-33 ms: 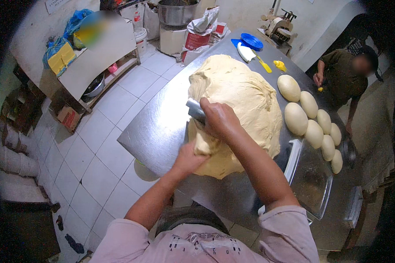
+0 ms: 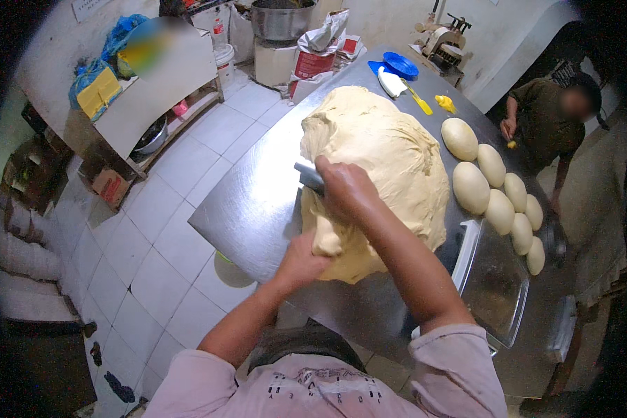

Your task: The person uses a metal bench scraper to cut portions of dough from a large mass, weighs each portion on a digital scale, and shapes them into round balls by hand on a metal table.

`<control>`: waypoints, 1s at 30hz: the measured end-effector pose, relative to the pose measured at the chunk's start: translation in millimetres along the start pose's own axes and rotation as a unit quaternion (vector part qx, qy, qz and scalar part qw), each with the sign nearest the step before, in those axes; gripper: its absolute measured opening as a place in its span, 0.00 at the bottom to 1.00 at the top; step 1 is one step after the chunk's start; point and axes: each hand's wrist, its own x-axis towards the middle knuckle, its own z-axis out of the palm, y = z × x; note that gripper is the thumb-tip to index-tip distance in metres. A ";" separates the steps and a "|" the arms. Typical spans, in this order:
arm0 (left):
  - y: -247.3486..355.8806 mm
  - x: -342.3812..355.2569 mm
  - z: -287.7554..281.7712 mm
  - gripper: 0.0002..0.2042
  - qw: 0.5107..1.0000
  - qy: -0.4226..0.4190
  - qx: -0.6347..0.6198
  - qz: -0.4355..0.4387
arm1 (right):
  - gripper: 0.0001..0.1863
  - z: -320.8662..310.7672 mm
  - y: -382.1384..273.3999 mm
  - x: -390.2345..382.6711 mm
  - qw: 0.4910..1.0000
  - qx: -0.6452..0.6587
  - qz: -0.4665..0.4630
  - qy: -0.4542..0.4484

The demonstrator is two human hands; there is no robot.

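Note:
A big mound of pale yellow dough [image 2: 383,157] covers much of the steel table [image 2: 237,216]. My right hand [image 2: 348,187] is closed around a metal dough scraper [image 2: 309,177], whose blade lies at the mound's left side. Just below it, my left hand [image 2: 302,261] grips a lump of dough [image 2: 326,240] at the near left edge of the mound. The fingers of that hand are partly hidden by the dough. Several smooth dough balls [image 2: 471,188] sit to the right of the mound.
A clear, white-edged box [image 2: 494,289] stands at the near right. Beyond the mound lie a white scraper [image 2: 391,82], a yellow spatula [image 2: 420,102] and a blue container [image 2: 400,66]. Across the table's right side, a person [image 2: 547,118] holds something small and yellow.
My left hand and the gripped lump have shifted slightly. The scraper is tilted a little differently. The other person's hand has dropped slightly.

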 end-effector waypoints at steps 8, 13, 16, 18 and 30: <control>10.7 -118.0 -54.8 0.38 0.995 -0.084 0.028 -0.040 | 0.16 19.6 3.8 4.0 0.992 0.091 0.084 0.024; 25.5 -83.3 -92.0 0.48 0.979 -0.037 0.202 0.016 | 0.23 -26.9 38.0 -53.8 0.923 0.223 0.155 0.274; 40.5 -29.2 -70.9 0.55 0.862 -0.052 0.486 0.133 | 0.24 -77.1 43.3 -127.7 0.871 0.246 0.169 0.390; 42.6 14.3 -49.5 0.58 0.862 -0.161 0.471 0.096 | 0.24 -91.0 34.9 -175.2 0.886 0.233 0.272 0.293; 15.3 32.4 -19.5 0.27 0.893 -0.215 0.380 0.111 | 0.23 -3.1 -16.8 -167.6 0.967 0.072 0.201 0.135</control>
